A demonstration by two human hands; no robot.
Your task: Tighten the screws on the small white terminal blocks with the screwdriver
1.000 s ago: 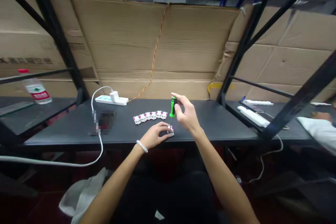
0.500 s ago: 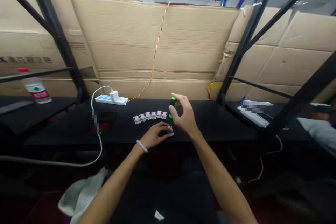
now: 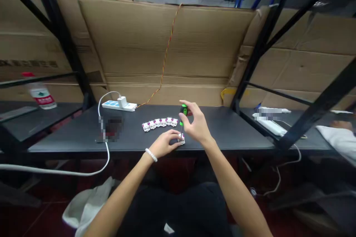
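My right hand (image 3: 196, 124) grips the green-and-black handle of a small screwdriver (image 3: 183, 113), held upright with its thin shaft pointing down into a small white-and-purple part (image 3: 181, 139) near the front edge of the dark table (image 3: 222, 133). My left hand (image 3: 165, 143), with a white bead bracelet at the wrist, is curled around that part and pins it to the table. Just behind, a curved row of several similar white-and-purple parts (image 3: 160, 123) lies on the table.
A white power strip (image 3: 119, 105) with a charger and white cable sits at the back left. A blurred dark object (image 3: 111, 127) lies left of the row. Cardboard walls stand behind; black rack struts cross both sides. A bottle (image 3: 41, 94) stands far left, a white cloth (image 3: 89, 202) below.
The right hand's fingers shift around the screwdriver handle, which stays upright over the part. The left hand stays in place. The picture dims and brightens again.
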